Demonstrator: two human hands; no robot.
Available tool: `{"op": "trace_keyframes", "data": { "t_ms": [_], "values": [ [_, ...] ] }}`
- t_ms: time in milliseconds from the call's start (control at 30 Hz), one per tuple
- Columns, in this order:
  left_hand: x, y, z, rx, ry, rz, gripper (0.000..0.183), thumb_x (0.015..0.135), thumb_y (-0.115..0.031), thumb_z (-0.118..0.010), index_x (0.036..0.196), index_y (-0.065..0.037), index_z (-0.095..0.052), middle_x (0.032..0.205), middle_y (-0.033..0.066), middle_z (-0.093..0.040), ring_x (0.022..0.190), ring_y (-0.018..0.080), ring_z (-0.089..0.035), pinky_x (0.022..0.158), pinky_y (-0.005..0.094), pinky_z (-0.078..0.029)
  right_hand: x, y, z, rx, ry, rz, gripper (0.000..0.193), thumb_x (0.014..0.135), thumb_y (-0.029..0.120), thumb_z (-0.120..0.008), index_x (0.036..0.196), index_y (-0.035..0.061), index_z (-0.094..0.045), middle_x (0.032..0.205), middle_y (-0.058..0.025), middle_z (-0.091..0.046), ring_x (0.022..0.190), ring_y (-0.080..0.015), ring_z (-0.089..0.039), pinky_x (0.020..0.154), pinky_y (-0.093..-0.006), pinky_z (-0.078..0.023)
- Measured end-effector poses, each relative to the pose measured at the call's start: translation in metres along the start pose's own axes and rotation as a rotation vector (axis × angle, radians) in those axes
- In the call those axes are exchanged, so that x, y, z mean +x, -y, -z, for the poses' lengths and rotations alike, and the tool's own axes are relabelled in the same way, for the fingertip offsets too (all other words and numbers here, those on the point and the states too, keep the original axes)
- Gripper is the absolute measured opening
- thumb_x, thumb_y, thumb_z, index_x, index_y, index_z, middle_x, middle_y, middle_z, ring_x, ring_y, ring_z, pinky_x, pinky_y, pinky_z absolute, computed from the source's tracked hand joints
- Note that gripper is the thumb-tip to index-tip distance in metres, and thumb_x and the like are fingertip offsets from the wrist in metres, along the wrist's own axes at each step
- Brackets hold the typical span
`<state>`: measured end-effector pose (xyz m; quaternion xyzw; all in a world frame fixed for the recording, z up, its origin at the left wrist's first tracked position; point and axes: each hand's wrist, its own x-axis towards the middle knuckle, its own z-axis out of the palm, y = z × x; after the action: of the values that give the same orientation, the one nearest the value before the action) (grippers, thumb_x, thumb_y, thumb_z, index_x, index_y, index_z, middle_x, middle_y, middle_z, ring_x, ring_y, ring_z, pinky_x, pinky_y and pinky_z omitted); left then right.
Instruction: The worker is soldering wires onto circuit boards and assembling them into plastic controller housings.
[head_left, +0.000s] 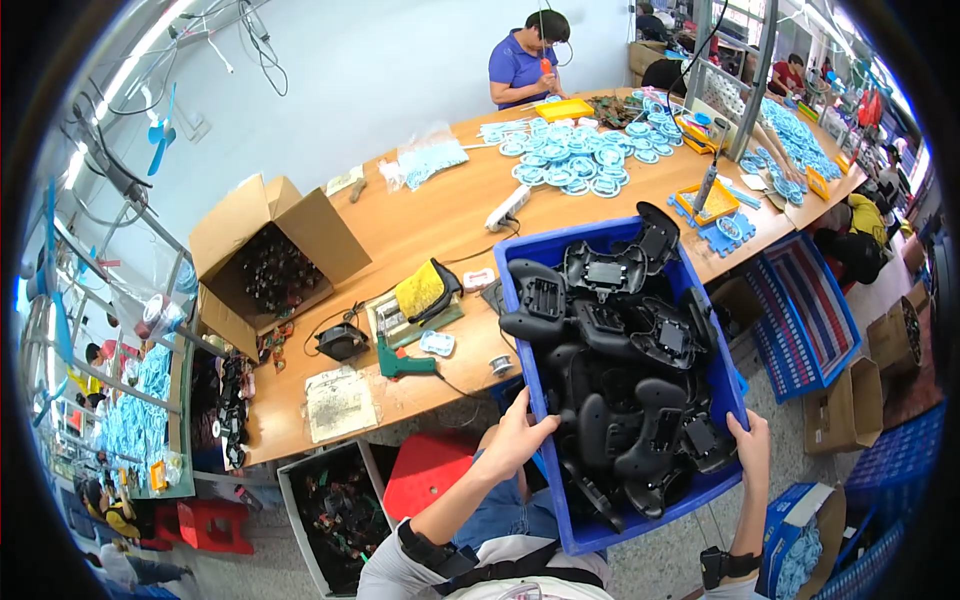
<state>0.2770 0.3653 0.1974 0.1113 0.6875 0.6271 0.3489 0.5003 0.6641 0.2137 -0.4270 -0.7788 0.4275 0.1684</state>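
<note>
A blue plastic crate [600,541] is in front of me, tilted, its far end over the table edge. Many black game controller bodies [650,425] fill it in a loose heap; several show open battery bays. My left hand [515,432] grips the crate's left wall, with the thumb over the rim. On the opposite side, my right hand [750,442] holds the right rim near the close corner. The fingers of both hands are partly hidden behind the crate walls.
A wooden table [420,265] carries an opened cardboard box [235,230] of small dark parts, a green glue gun [402,362], a yellow sponge [425,290] and light-blue rings [575,155]. Below stand a red stool [425,475] and a grey bin [335,510]. A co-worker [522,62] sits across the table.
</note>
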Motion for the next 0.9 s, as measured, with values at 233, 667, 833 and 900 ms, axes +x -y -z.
{"op": "trace_keyframes", "data": {
  "t_ms": [233,667,833,900],
  "values": [
    [0.016,-0.015,0.015,-0.019,-0.011,0.076,0.055,0.085,-0.009,-0.059,0.134,-0.005,-0.034,0.104,0.0068,-0.059,0.085,0.0127,-0.060,0.072,0.0272,-0.051,0.041,0.026,-0.017,-0.059,0.049,0.038,0.025,0.082,0.021,-0.063,0.086,-0.0041,-0.064,0.063,-0.0029,-0.057,0.061,-0.0090,-0.049,0.057,-0.0291,-0.039],
    [0.046,-0.002,0.046,-0.139,-0.131,-0.058,0.061,0.083,-0.014,-0.061,0.135,-0.002,-0.033,0.090,0.0080,-0.062,0.073,0.0109,-0.057,0.064,0.0274,-0.048,0.093,0.073,-0.050,-0.143,0.118,0.138,0.025,0.083,0.020,-0.063,0.086,-0.0052,-0.062,0.063,-0.0024,-0.054,0.062,-0.0073,-0.047,0.057,-0.0272,-0.039],
    [0.036,0.000,0.044,-0.175,-0.131,0.043,0.059,0.085,-0.005,-0.057,0.137,-0.001,-0.028,0.106,0.0080,-0.058,0.085,0.0115,-0.060,0.073,0.0258,-0.050,0.095,0.085,-0.053,-0.162,0.202,0.146,0.023,0.085,0.018,-0.062,0.079,-0.0045,-0.059,0.063,0.0034,-0.047,0.062,-0.0049,-0.039,0.055,-0.0251,-0.033],
    [0.032,0.000,0.043,-0.111,-0.145,0.015,0.060,0.086,-0.007,-0.058,0.137,-0.002,-0.027,0.100,0.0070,-0.060,0.076,0.0094,-0.059,0.063,0.0243,-0.049,0.096,0.084,-0.055,-0.130,0.202,0.167,0.023,0.085,0.017,-0.062,0.076,-0.0034,-0.058,0.064,0.0054,-0.045,0.062,-0.0040,-0.037,0.054,-0.0242,-0.030]
  ]
}}
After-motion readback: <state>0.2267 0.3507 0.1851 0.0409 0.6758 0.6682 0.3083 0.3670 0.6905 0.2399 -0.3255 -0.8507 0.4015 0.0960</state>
